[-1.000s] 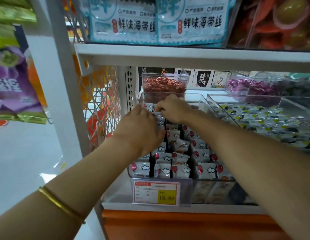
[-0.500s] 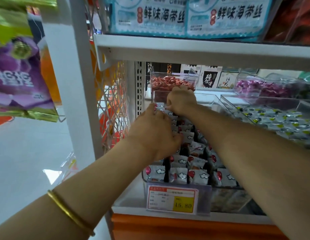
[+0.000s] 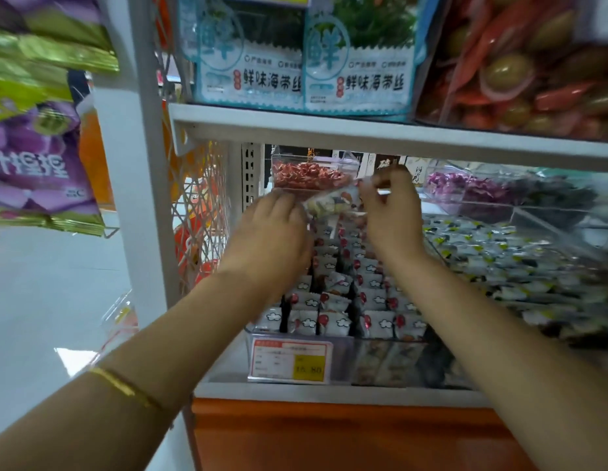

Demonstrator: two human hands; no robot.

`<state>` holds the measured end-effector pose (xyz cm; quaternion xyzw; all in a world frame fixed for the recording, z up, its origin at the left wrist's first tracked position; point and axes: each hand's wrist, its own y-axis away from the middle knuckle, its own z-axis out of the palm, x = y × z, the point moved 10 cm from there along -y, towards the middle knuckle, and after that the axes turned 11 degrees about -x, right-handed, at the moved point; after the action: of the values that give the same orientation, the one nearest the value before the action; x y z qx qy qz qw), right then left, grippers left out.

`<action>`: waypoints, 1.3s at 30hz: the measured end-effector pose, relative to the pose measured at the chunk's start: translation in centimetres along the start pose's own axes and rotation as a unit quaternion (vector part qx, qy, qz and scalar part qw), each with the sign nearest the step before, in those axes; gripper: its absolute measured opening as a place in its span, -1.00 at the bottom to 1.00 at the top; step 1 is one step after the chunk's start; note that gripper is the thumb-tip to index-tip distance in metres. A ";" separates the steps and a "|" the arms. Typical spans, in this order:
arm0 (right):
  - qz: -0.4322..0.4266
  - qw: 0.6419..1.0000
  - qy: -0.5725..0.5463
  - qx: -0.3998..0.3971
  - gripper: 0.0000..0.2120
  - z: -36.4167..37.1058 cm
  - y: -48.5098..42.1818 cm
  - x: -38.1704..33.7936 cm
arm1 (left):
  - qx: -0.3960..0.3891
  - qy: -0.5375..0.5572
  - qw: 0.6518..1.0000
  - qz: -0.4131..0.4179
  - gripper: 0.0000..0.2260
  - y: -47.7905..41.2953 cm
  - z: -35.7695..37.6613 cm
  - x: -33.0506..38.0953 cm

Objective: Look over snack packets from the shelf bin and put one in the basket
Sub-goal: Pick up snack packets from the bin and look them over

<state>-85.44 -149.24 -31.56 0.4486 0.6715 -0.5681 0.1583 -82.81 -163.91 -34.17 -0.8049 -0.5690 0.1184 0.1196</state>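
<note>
Purple foil bags (image 3: 34, 158) hang at the far left, well apart from the work, and a gold bangle (image 3: 122, 385) sits on the forearm reaching up past the white shelf post (image 3: 142, 198). Next along, the left hand (image 3: 275, 232) is raised above the clear shelf bin (image 3: 329, 334), seen from its back, with its fingertips closed on the left end of a single snack packet (image 3: 328, 203). The packet is blurred, but it is plainly held in the air between the two hands, above the rows of small white packets standing upright in the bin and in front of a tub of red sweets (image 3: 309, 175) further back. The right hand (image 3: 390, 215) pinches the packet's other end with curled fingers, so both hands grip it, as if holding it out for a look. A price tag (image 3: 289, 362) is clipped to the bin's front wall, and to the right lies a second bin (image 3: 499, 253) of darker packets that neither hand touches. Judging by this, the task is at its looking-over stage: one packet is out of the bin and under inspection, and nothing shows that a choice is made. No basket appears in the head view, so the placing step seems wholly left to do, and where the basket stands cannot be told from here.
</note>
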 end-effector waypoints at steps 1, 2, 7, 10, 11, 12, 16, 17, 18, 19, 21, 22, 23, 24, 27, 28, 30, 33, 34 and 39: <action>0.020 0.998 -0.053 -0.003 -0.82 -1.2 1.6 0.1 | 0.034 0.057 0.998 -0.004 -0.56 0.7 -0.9 0.3; 0.042 0.995 -0.093 -0.006 -0.81 -2.3 3.1 0.2 | 0.054 0.139 0.989 -0.014 -0.58 1.4 -1.4 0.4; 0.149 0.950 -0.273 0.003 -0.93 -6.5 9.3 1.8 | -0.044 0.575 0.816 -0.048 -0.77 3.8 1.6 2.5; 0.187 0.934 -0.304 0.012 -0.89 -7.2 11.6 3.0 | -0.078 0.693 0.714 -0.056 -0.84 4.6 2.8 3.4; 0.193 0.932 -0.307 0.016 -0.89 -7.4 11.9 3.1 | -0.083 0.722 0.684 -0.062 -0.83 4.9 3.1 3.6; 0.193 0.931 -0.309 0.015 -0.91 -7.5 12.1 3.3 | -0.084 0.749 0.653 -0.071 -0.82 5.1 3.4 3.7; 0.181 0.938 -0.296 -0.017 -0.88 -7.2 12.1 3.2 | -0.065 0.784 0.608 -0.103 -0.72 5.4 4.3 3.4; 0.179 0.939 -0.294 -0.021 -0.88 -7.1 12.1 3.2 | -0.063 0.787 0.605 -0.103 -0.73 5.4 4.4 3.3; 0.175 0.940 -0.292 -0.023 -0.88 -7.0 12.1 3.3 | -0.062 0.789 0.602 -0.101 -0.74 5.3 4.4 3.2; 0.170 0.941 -0.291 -0.024 -0.88 -6.9 12.0 3.2 | -0.064 0.793 0.599 -0.097 -0.74 5.2 4.4 3.2; 0.157 0.940 -0.303 -0.022 -0.93 -6.8 12.0 3.2 | -0.076 0.802 0.586 -0.090 -0.78 5.2 4.4 3.3; 0.149 0.940 -0.305 -0.025 -0.93 -6.7 11.9 3.1 | -0.085 0.808 0.576 -0.087 -0.82 5.3 4.5 3.5; 0.140 0.945 -0.295 -0.033 -0.92 -6.6 11.9 2.9 | -0.093 0.811 0.572 -0.081 -0.84 5.3 4.5 3.7; 0.131 0.952 -0.272 -0.041 -0.96 -6.5 11.8 2.8 | -0.099 0.804 0.582 -0.075 -0.82 5.4 4.5 3.8; 0.130 0.964 -0.226 -0.048 -0.89 -6.3 11.6 2.9 | -0.097 0.763 0.636 -0.061 -0.71 5.5 4.2 3.6; 0.129 0.965 -0.224 -0.049 -0.87 -6.2 11.5 2.8 | -0.093 0.754 0.648 -0.057 -0.69 5.5 4.1 3.6; 0.120 0.968 -0.213 -0.056 -0.84 -6.2 11.4 2.4 | -0.089 0.736 0.669 -0.049 -0.68 5.5 3.8 3.4; 0.106 0.974 -0.189 -0.060 -0.87 -6.3 11.4 1.8 | -0.088 0.707 0.701 -0.034 -0.73 5.5 3.4 3.4; 0.105 0.976 -0.183 -0.060 -0.88 -6.3 11.4 1.7 | -0.086 0.700 0.708 -0.030 -0.73 5.5 3.2 3.5; 0.122 0.976 -0.177 -0.037 -0.87 -6.8 11.5 2.0 | -0.064 0.634 0.771 -0.004 -0.71 5.7 1.7 3.7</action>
<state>-75.50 -142.82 -38.06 0.4131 0.5937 -0.5896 0.3594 -77.09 -162.13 -37.83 -0.7007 -0.3735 -0.4559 0.4022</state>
